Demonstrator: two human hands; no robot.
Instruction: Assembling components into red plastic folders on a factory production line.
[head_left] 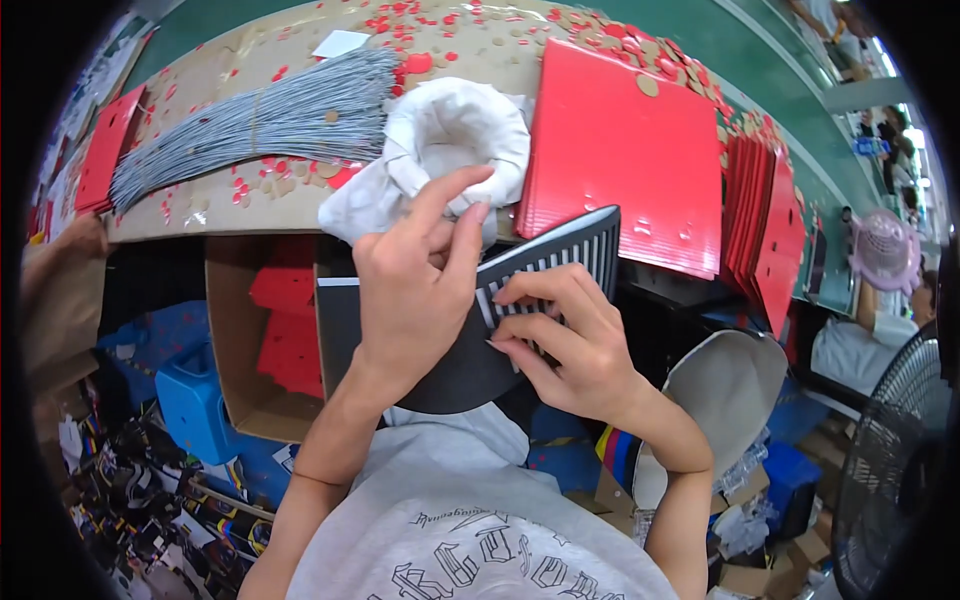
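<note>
While under the half-curled right hand, partly behind the half-curled left hand, a striped black panel, grips unclear.

- T-shirt: lt. grey, plain ground, loose fit w/ soft creases
- Main print: lg. blk-outlined blackletter chars., set in an arc, unfilled so the grey shows thru
- 2nd line: sm. blk lettering, thin strokes, next to main print
- L forearm & R forearm: bare
- L hand & R hand: also bare, slim fingers
</note>
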